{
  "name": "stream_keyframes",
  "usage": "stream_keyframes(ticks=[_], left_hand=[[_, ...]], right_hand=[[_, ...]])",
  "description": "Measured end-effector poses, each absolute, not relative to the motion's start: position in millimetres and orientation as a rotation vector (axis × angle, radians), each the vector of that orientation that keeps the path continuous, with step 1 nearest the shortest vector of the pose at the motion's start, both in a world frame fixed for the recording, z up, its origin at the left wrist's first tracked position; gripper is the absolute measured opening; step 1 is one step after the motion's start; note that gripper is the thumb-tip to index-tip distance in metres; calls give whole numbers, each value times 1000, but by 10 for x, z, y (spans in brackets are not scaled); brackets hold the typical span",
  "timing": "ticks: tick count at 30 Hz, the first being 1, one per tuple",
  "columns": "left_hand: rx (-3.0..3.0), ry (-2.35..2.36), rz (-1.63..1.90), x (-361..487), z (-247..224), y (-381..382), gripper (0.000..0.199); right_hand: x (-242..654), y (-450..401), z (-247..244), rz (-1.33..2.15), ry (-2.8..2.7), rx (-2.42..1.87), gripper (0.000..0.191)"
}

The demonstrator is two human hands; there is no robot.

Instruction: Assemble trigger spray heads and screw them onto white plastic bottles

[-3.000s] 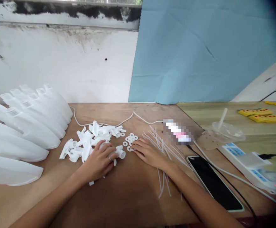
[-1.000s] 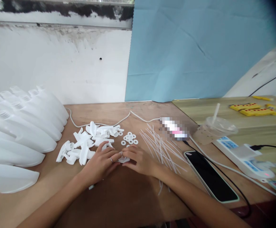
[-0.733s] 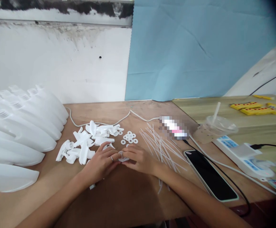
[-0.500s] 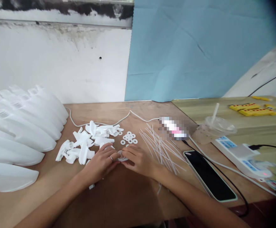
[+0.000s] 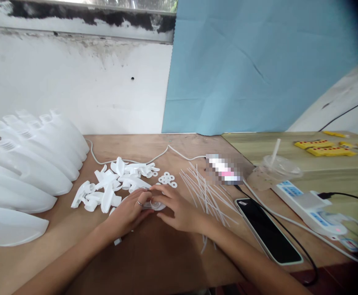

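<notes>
Between my hands, close to the table, is a small white plastic piece point(image 5: 156, 205) with a round, ring-like end. My left hand point(image 5: 132, 209), a ring on one finger, closes around its left side and hides most of it. With bent fingers and thumb, my right hand point(image 5: 179, 209) grips the round end from the right. Just beyond my left hand lies a heap of white plastic sprayer heads point(image 5: 108, 186). Flat white washers point(image 5: 167, 179) are clustered beyond my fingertips, and thin white tubes point(image 5: 209, 196) lie crisscrossed past my right hand.
White plastic bottles point(image 5: 37, 164) stand in rows at the left. On the right are a phone point(image 5: 269, 231), a power strip point(image 5: 312, 209) with cables and a lidded plastic cup point(image 5: 272, 170) with a straw. Yellow parts point(image 5: 323, 147) lie farther back. A blurred-out object point(image 5: 224, 169) sits near the cable.
The view has tilted up slightly. My right fingers have shifted on the round end, and more of the white piece shows between my hands.
</notes>
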State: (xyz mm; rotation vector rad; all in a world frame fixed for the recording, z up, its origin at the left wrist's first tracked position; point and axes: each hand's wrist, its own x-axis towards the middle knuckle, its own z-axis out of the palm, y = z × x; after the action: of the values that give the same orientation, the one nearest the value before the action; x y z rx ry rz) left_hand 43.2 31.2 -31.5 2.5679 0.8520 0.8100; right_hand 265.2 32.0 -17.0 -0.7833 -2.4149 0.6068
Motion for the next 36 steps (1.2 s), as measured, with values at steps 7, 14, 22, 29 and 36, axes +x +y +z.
stream_keyframes(ticks=[7,14,22,29,36], left_hand=[[2515,987,702,416,-375,321,34],[2589,984,635,398,-387,306,40],[2586,995,604,397,-398,303,40],[2621,962,647,405,-388,315,40],[2637,959,669,415,-377,307,38]], right_hand=[[3135,626,-38,429,-2076,-1290,22],[3834,907,-51,235,-2071,-2069,15],[3838,915,-188,456,-2058,-1950,12],[3758,933,-47,321,-1645,-1541,16],[3763,943,150,583,-1087,-992,27]])
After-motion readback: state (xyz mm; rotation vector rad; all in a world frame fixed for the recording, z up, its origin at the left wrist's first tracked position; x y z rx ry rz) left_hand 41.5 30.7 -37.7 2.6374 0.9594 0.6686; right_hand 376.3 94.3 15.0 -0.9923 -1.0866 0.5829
